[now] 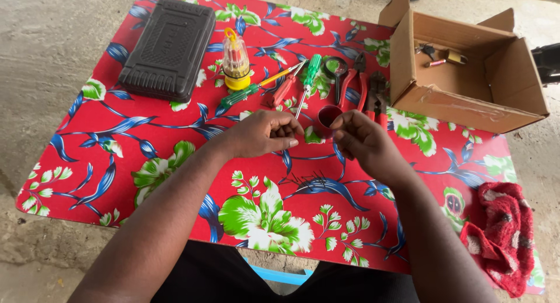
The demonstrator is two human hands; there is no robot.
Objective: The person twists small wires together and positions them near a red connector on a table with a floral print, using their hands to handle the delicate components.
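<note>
A red floral tablecloth [146, 163] covers the table, with an open cardboard box [466, 75] and black tool case [169, 46] at its far side. Left hand [262, 133] and right hand [361, 142] hover close together, fingers curled inward, perhaps pinching something too small to make out, just before a small red cup [328, 117] and screwdrivers [306, 81].

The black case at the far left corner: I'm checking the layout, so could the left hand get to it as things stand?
Probably yes. The black case lies closed on the table, and only bare cloth shows between it and the left hand; the screwdrivers lie off to the side.
</note>
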